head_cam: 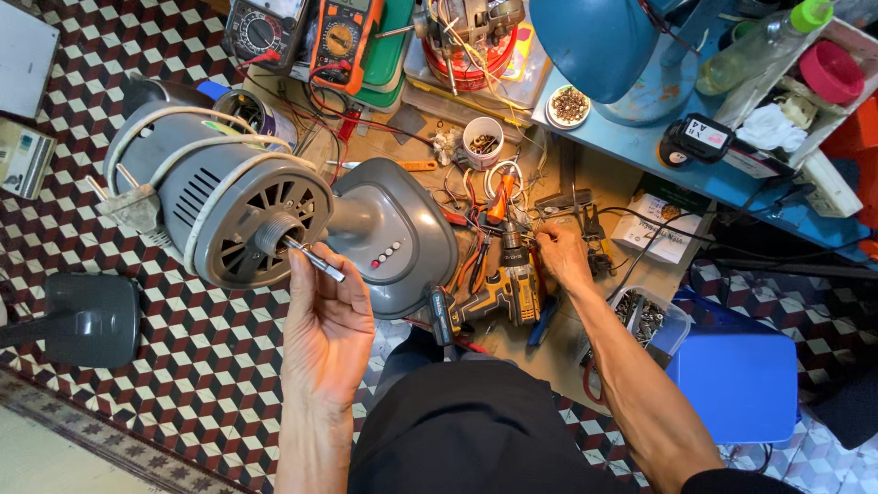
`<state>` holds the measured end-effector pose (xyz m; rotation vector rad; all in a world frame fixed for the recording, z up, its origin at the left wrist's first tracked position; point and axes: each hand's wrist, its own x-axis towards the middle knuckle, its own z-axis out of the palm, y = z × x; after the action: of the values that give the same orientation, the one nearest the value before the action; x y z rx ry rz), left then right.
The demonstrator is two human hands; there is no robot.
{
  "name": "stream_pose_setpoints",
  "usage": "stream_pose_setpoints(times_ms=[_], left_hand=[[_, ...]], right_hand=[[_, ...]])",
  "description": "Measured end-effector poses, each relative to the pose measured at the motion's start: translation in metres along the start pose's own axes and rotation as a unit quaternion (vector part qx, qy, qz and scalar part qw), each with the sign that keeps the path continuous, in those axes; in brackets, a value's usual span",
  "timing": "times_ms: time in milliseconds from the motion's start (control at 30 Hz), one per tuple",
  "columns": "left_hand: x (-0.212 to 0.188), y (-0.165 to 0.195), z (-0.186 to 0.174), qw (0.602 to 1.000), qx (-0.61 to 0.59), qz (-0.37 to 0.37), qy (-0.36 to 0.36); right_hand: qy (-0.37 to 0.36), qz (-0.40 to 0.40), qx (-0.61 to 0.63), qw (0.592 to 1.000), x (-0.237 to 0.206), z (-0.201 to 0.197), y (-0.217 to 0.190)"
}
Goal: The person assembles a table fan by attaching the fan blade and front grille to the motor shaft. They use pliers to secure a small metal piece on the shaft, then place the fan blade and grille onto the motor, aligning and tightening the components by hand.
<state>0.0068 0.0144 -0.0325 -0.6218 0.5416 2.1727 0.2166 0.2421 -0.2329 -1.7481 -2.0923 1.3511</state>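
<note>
While the left hand [325,316] pinched the thin metal shaft [313,258] sticking out of the grey fan motor [215,197], its fingers were closed around it. Far to the right, the right hand [560,256] reached into a pile of tools [498,215] beside the yellow drill [498,288], fingers curled; I could not tell what it held.

The person's left hand [325,316] is raised in front of them, palm toward the camera, forearm rising from the lower edge of the view. Its thumb and fingertips are pinched together at the top. The right arm stretches forward and across, elbow slightly bent. The right hand [560,256] is lowered, palm down, fingers curled and reaching forward.
</note>
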Motion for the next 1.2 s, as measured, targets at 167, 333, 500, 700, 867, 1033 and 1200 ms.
stream_pose_setpoints(times_ms=[167, 333, 500, 700, 867, 1033, 1200], left_hand=[[-0.001, 0.0, 0.001, 1.0, 0.01, 0.001, -0.005], [0.0, 0.001, 0.0, 1.0, 0.001, -0.007, 0.0], [0.002, 0.0, 0.0, 1.0, 0.006, -0.004, -0.008], [0.002, 0.002, 0.004, 0.999, 0.012, 0.009, 0.029], [0.005, 0.009, 0.003, 0.996, 0.024, 0.01, 0.085], [0.007, 0.017, 0.003, 0.993, 0.074, -0.02, 0.084], [0.007, 0.024, 0.008, 0.991, 0.103, -0.056, 0.058]], right_hand=[[0.03, -0.189, -0.103, 0.976, 0.003, 0.004, 0.008], [0.043, -0.171, -0.155, 0.972, -0.002, 0.008, 0.002], [0.051, -0.3, -0.108, 0.946, -0.014, 0.041, -0.027], [0.064, -0.319, -0.282, 0.902, 0.023, 0.093, -0.071], [0.048, -0.356, -0.406, 0.84, 0.04, 0.116, -0.084], [0.03, -0.399, -0.377, 0.836, 0.037, 0.095, -0.1], [-0.048, -0.238, -0.257, 0.935, 0.008, 0.052, -0.125]])
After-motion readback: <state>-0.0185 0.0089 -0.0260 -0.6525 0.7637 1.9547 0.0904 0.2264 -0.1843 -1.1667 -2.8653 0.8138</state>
